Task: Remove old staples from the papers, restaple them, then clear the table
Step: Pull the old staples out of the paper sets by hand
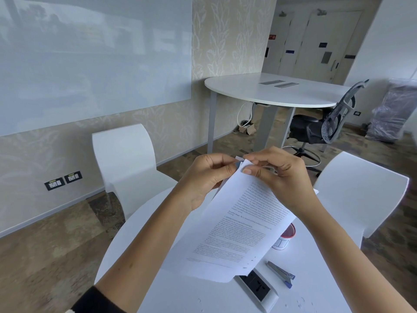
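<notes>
A stapled set of printed papers (pixel 234 229) is lifted above the round white table (pixel 171 290), its top corner raised to my hands. My left hand (pixel 205 177) pinches that corner from the left. My right hand (pixel 277 175) grips the same corner from the right, thumb on the front sheet. A small blue-grey object shows between my fingers at the corner; I cannot tell what it is. A blue and grey stapler (pixel 281 273) lies on the table at the right. Loose pulled staples (pixel 300 302) are scattered near the front edge.
A white cup with a red rim (pixel 284 237) stands partly behind the papers. A built-in power socket panel (pixel 256 288) sits in the tabletop. White chairs stand at the far left (pixel 126 163) and right (pixel 361 190). Another white table and an office chair are behind.
</notes>
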